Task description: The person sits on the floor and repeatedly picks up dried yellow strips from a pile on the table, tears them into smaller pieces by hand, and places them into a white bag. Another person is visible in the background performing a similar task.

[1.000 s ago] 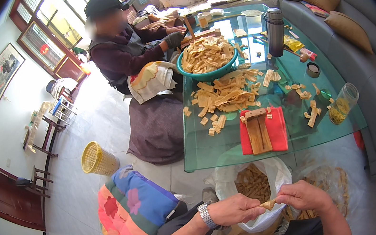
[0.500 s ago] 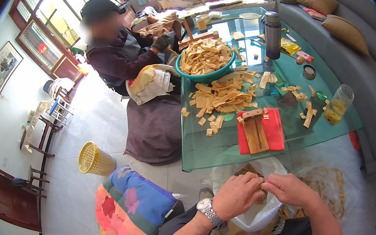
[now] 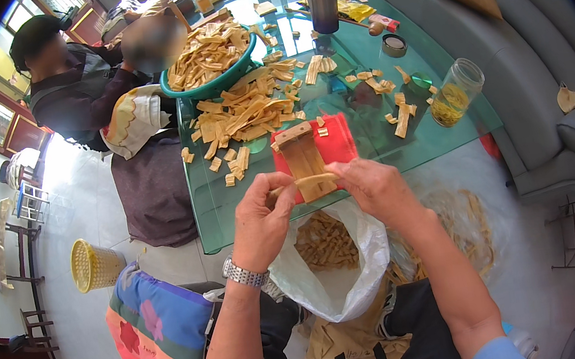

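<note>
Left hand (image 3: 261,216) and right hand (image 3: 375,188) raised together, pinched on opposite ends of a thin tan strip (image 3: 305,181). Strip held level above open white plastic bag (image 3: 357,258), just before wooden block (image 3: 303,162) on red cloth (image 3: 330,145) at glass table (image 3: 213,212) edge.

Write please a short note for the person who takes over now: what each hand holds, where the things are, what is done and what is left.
Left hand and right hand: both pinch the ends of one thin tan strip, held over the wooden block on the red cloth.
White bag sits open below the hands, with strips inside.
Done: many strips already in the bag.
Left: a loose pile of strips on the glass table and a full green bowl behind it.
</note>
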`<state>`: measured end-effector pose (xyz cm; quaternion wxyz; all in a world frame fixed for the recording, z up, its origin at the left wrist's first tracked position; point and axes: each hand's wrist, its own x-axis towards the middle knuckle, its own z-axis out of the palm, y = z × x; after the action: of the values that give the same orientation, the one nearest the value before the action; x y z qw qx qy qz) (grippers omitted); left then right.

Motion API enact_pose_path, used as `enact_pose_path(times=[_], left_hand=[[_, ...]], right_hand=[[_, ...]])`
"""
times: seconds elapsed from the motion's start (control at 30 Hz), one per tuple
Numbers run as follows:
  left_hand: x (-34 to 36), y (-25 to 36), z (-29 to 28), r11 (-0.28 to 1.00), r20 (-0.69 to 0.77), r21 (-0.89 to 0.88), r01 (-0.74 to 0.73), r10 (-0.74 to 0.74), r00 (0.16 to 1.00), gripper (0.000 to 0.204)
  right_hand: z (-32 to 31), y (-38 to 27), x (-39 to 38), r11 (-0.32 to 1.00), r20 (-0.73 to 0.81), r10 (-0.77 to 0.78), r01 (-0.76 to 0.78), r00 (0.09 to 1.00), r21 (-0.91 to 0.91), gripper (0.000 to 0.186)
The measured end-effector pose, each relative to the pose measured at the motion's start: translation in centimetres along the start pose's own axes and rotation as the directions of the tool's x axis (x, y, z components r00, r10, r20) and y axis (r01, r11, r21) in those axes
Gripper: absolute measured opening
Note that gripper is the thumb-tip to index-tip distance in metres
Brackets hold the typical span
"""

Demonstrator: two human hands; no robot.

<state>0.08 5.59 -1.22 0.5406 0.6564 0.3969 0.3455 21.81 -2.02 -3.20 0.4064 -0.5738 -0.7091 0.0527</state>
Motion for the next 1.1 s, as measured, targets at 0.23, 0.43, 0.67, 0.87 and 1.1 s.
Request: enact_pose_path(times=[0.23,0.43,0.67,0.87,1.1], left_hand=[[2.7,-2.0,0.9,0.933,-0.048,0.322,-0.16,0.185,0.982,0.008],[2.9,-3.3,1.1,0.755,-0.021,0.635,-0.164,0.229,0.973,0.009],[0.6,-0.6,0.4,0.828,0.087,0.555,-0.082,0.04,0.995,0.023],[-2.8,-0.7,0.1,0.842,0.444,-0.341,0.418,-0.248,0.861,0.042],[-5.6,-0.3,3.8,0.083,0.663,-0.734,0.674,-0.124,0.738,0.045]], right_hand=[[1.9,2.5,0.5,0.994,-0.007,0.042,-0.042,0.999,-0.097,0.029],[2.8,3.4,0.2,0.981,0.066,0.107,-0.094,0.992,-0.17,0.019],[0.8,1.0,0.3,0.975,0.098,0.223,-0.22,0.97,-0.041,0.017],[-0.3,-3.6,0.3,0.982,-0.187,-0.183,0.189,0.965,0.011,0.02],[-0.9,-9.4,-2.3,0.914,-0.164,-0.373,0.393,0.913,0.105,0.027]])
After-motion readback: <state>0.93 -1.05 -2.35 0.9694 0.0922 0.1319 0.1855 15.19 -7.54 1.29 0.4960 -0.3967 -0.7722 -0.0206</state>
